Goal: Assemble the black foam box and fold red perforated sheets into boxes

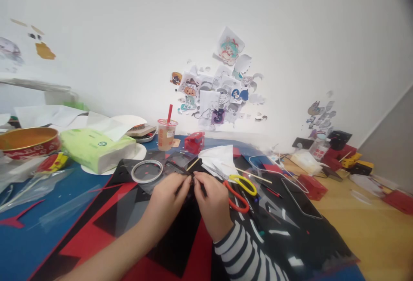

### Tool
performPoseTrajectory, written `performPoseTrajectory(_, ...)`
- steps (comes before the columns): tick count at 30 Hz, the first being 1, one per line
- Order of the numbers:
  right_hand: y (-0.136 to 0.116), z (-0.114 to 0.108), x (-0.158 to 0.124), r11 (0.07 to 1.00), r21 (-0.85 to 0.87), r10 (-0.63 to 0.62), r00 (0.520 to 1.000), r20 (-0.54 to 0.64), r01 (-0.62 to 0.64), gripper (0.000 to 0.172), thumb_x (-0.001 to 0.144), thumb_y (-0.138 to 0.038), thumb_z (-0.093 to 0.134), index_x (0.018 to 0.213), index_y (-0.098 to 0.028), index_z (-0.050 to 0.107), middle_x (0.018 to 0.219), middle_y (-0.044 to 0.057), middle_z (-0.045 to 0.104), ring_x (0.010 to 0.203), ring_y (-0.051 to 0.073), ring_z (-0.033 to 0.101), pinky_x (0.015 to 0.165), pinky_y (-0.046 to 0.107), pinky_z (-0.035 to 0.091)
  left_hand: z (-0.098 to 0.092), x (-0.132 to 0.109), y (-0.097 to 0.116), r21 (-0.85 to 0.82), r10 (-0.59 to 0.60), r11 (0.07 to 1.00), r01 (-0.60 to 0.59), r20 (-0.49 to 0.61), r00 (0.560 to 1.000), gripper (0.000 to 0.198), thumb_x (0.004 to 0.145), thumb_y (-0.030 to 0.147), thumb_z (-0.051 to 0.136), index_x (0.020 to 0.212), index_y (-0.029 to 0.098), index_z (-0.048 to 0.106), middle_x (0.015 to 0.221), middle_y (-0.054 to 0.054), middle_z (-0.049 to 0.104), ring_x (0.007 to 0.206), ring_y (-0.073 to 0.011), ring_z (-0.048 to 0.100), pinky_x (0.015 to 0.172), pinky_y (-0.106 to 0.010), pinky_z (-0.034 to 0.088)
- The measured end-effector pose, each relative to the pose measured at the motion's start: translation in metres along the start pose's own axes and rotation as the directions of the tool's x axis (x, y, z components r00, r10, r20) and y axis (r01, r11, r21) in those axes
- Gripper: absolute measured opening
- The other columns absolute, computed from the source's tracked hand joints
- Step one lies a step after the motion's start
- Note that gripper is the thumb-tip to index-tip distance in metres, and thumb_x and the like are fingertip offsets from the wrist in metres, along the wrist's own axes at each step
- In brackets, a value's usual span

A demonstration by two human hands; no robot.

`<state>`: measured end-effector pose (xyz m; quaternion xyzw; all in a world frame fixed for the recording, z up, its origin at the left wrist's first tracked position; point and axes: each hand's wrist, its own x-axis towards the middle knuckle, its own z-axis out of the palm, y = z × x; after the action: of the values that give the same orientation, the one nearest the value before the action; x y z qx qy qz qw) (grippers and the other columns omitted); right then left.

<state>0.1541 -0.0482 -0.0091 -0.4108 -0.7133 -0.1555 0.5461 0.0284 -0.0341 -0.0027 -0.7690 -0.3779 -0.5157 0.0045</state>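
My left hand (171,192) and my right hand (211,201) meet over black and red sheets, thumbs and fingertips pinched close together. Between them is something small and dark that I cannot make out against the black sheet (172,246). Beside my right hand lies a pair of scissors with a yellow loop (244,184) and an orange loop (239,203). A roll of tape (146,171) sits to the left of my left hand. Just beyond my fingers, white paper (217,160) is spread out, with a thin wooden stick (254,175) over its right side.
A drink cup with a red straw (167,134) stands by the wall. At left are a green tissue pack (97,147) and a red-gold bowl (29,143). A phone (300,198), a red pen (272,191) and white paper scraps (279,232) lie at right.
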Motion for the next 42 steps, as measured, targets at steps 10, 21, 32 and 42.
performPoseTrajectory(10,0.001,0.0,0.001,0.995,0.009,0.097,0.995,-0.011,-0.097,0.018,0.085,-0.014,0.044,0.087,-0.017,0.062,0.08,0.006,0.07,0.073,0.016,0.066,0.066,0.027,0.052,-0.001,-0.002,0.0,0.003,-0.025,1.0,0.025,-0.014,1.0,0.031,0.087,0.028,0.039,0.063,0.018,0.056,0.057,0.0,0.058,0.052,-0.0136,0.055,0.053,-0.022,0.042)
performPoseTrajectory(21,0.025,-0.017,0.012,0.891,0.09,0.455,0.875,-0.165,-0.446,0.01,0.077,-0.016,0.046,0.076,-0.018,0.055,0.069,0.002,0.061,0.058,0.014,0.058,0.054,0.024,0.046,-0.005,0.003,-0.001,-0.049,-0.143,0.989,0.142,-0.014,0.99,0.028,0.086,0.027,0.04,0.066,0.017,0.059,0.063,-0.002,0.063,0.06,-0.0142,0.059,0.057,-0.023,0.042)
performPoseTrajectory(32,0.036,-0.016,0.008,0.956,-0.218,0.222,0.969,0.111,-0.194,0.018,0.086,-0.016,0.039,0.094,-0.016,0.056,0.087,0.008,0.06,0.083,0.02,0.055,0.072,0.032,0.045,-0.004,0.001,-0.001,-0.196,-0.263,0.942,0.274,0.08,0.962,0.03,0.086,0.035,0.04,0.071,0.019,0.06,0.069,-0.003,0.065,0.067,-0.0172,0.06,0.063,-0.026,0.045)
performPoseTrajectory(42,0.002,-0.018,0.005,0.976,-0.08,-0.189,0.969,0.156,0.203,0.026,0.085,-0.013,0.043,0.104,-0.013,0.06,0.093,0.011,0.061,0.083,0.021,0.054,0.069,0.035,0.048,-0.005,0.003,-0.001,-0.184,-0.244,0.95,0.252,0.066,0.967,0.028,0.085,0.033,0.04,0.069,0.02,0.059,0.069,-0.003,0.065,0.065,-0.0175,0.06,0.062,-0.026,0.045)
